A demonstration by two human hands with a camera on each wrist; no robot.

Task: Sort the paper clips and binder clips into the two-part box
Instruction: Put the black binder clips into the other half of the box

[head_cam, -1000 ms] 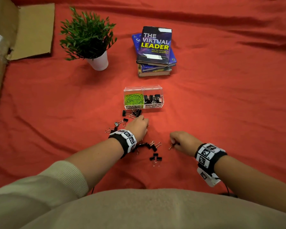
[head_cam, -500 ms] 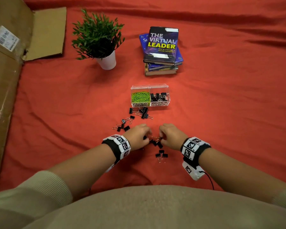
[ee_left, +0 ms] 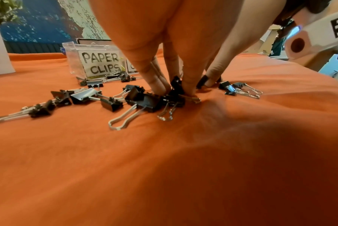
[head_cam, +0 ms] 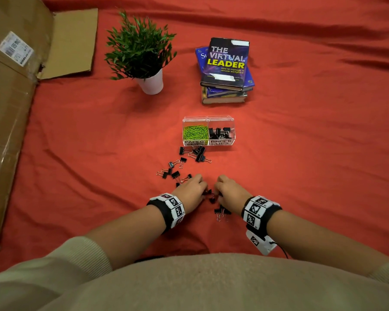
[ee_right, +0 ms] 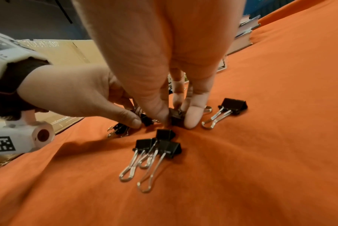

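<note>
The clear two-part box (head_cam: 232, 122) stands on the red cloth. Its left part holds green paper clips (head_cam: 195, 132), its right part black binder clips (head_cam: 220, 132). Loose black binder clips (head_cam: 198, 153) trail from the box towards me. My left hand (head_cam: 205, 192) pinches a black binder clip (ee_left: 176, 85) out of a small heap, fingertips down on the cloth. Right beside it, my right hand (head_cam: 216, 194) pinches another binder clip (ee_right: 176, 118) between thumb and fingers. Three more clips (ee_right: 160, 145) lie just in front of the right wrist.
A potted plant (head_cam: 142, 55) stands at the back left and a stack of books (head_cam: 226, 70) at the back centre. Flattened cardboard (head_cam: 11, 104) covers the left edge. Red cloth (head_cam: 312, 153) stretches to the right.
My right hand has moved left to meet the left hand. My left hand has drawn back from near the box to the heap of clips. Both now pinch clips.
</note>
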